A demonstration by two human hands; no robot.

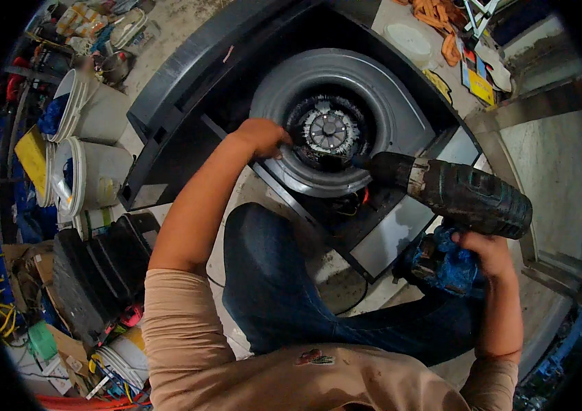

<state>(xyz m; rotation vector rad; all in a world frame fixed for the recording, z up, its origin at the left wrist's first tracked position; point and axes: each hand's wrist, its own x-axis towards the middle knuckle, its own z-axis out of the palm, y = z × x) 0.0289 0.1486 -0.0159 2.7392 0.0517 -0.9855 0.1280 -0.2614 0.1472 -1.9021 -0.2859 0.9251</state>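
The right hand (486, 252) has its fingers wrapped round the handle of a dark, worn power drill (476, 196), just above a scuffed blue block (450, 266). The left hand (263, 139) has its fingers bent inward at the left side of a grey ring-shaped housing (400, 113) (whether they pinch something small there, I cannot tell).

The drill lies slantwise, its nose pointing left over the lower right edge of the housing's round opening; whether the tip touches anything is unclear. Inside that opening sits a round hub (328, 130) with spokes, ringed by whitish residue. The housing rests in a large black casing (188, 85) with a curved far wall, standing on the floor in front of the person's bent legs, clad in dark jeans (263, 253).

Farther out on the left, white buckets (102, 175) lie on their sides, with a black ribbed piece (92, 274) nearer the person. Orange straps (435, 15) lie heaped beyond the casing at upper right.
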